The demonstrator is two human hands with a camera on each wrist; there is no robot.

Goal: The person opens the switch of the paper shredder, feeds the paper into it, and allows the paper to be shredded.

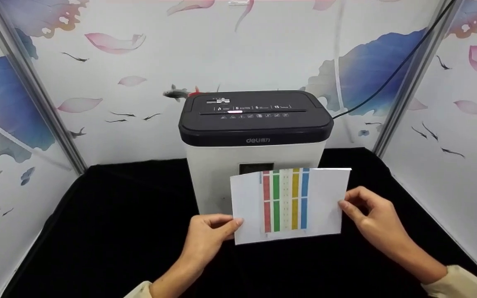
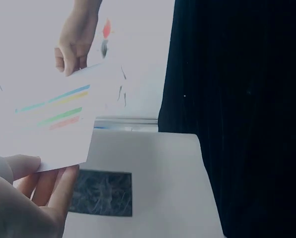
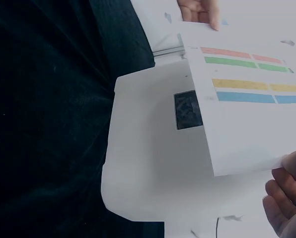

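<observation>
A white sheet of paper printed with red, green, yellow and blue bars is held up in front of a paper shredder. My left hand pinches its left edge between thumb and fingers. At the opposite edge my right hand pinches it the same way. The shredder has a black top with a long slot and a pale body. Its dark window shows in the left wrist view, partly hidden by the paper in the head view.
Black cloth covers the surface under the shredder. White panels with painted petals and fish stand behind and at both sides, joined by metal posts. A black cable runs from the shredder's right side up to the upper right.
</observation>
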